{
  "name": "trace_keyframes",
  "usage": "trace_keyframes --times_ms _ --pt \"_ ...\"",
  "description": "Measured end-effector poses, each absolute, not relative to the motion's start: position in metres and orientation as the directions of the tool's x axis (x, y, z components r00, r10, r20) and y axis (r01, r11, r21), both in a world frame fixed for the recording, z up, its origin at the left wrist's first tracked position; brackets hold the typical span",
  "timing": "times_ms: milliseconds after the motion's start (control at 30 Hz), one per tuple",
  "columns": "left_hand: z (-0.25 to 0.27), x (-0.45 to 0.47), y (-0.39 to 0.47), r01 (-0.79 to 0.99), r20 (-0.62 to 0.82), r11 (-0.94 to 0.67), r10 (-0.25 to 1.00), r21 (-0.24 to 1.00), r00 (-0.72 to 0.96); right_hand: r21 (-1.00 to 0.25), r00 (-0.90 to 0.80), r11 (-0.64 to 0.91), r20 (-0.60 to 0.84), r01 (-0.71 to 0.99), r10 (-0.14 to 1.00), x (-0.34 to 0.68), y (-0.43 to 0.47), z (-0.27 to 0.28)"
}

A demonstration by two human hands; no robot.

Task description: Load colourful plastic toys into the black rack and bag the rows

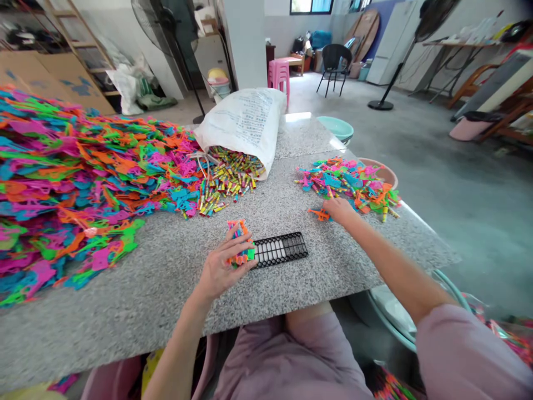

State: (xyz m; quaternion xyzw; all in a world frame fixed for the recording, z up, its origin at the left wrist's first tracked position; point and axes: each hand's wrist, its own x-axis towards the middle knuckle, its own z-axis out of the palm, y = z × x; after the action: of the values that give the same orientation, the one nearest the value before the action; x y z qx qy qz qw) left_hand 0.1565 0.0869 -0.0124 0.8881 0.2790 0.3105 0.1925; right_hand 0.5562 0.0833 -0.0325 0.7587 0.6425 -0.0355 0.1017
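My left hand curls round a tight row of small bright plastic pieces at the left end of a black lattice rack. The rack's right part shows open slots. My right hand is at the near edge of a small pile of coloured plastic pieces and striped tubes. Its fingers are pinched at an orange plastic piece, with a bit of blue just under them. The fingertips are partly hidden.
A large heap of plastic pieces covers the table's left side. From a white sack spill striped tubes. Basins, one pinkish and one green, stand beyond the granite table's right edge. A tub is below.
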Motion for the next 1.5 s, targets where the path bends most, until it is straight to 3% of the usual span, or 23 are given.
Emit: trace_keyframes --times_ms 100,167,267,367,700,867,1067,1200,1333,1433,1500 --pt "-0.013 0.155 0.087 0.371 0.443 -0.768 0.616 0.523 0.652 -0.037 0.133 -0.136 -0.076 0.990 0.988 0.534 0.080 -0.029" --pt "-0.014 0.155 0.087 0.369 0.440 -0.762 0.621 0.531 0.648 -0.304 0.090 -0.082 0.011 0.949 0.996 0.494 0.079 -0.033" --pt "-0.014 0.156 0.086 0.376 0.441 -0.763 0.622 0.526 0.647 -0.727 -0.037 0.079 0.074 0.682 0.997 0.414 0.082 -0.052" --pt "-0.012 0.156 0.086 0.382 0.443 -0.770 0.616 0.511 0.651 -0.844 -0.058 0.110 0.093 0.526 0.994 0.357 0.087 -0.070" --pt "-0.013 0.158 0.086 0.371 0.471 -0.768 0.622 0.521 0.625 -0.809 -0.127 0.115 0.051 0.577 0.991 0.360 0.098 -0.067" --pt "-0.012 0.160 0.084 0.379 0.460 -0.759 0.632 0.529 0.624 -0.566 -0.195 0.160 -0.003 0.809 0.981 0.353 0.101 -0.058" --pt "-0.010 0.161 0.086 0.378 0.456 -0.789 0.596 0.484 0.661 -0.367 -0.251 0.197 -0.106 0.909 0.962 0.348 0.104 -0.045" --pt "-0.007 0.160 0.092 0.400 0.433 -0.800 0.584 0.447 0.686 -0.366 -0.212 0.166 -0.090 0.916 0.973 0.336 0.101 -0.047" --pt "-0.006 0.159 0.096 0.406 0.421 -0.805 0.579 0.433 0.699 -0.474 -0.217 0.177 -0.031 0.863 0.976 0.357 0.088 -0.042" --pt "-0.008 0.158 0.097 0.398 0.420 -0.810 0.570 0.431 0.706 -0.423 0.000 0.024 0.058 0.906 0.998 0.427 0.065 -0.032" --pt "-0.010 0.159 0.097 0.386 0.430 -0.808 0.571 0.444 0.700 -0.329 0.316 -0.276 0.075 0.903 0.946 0.488 0.047 -0.026"
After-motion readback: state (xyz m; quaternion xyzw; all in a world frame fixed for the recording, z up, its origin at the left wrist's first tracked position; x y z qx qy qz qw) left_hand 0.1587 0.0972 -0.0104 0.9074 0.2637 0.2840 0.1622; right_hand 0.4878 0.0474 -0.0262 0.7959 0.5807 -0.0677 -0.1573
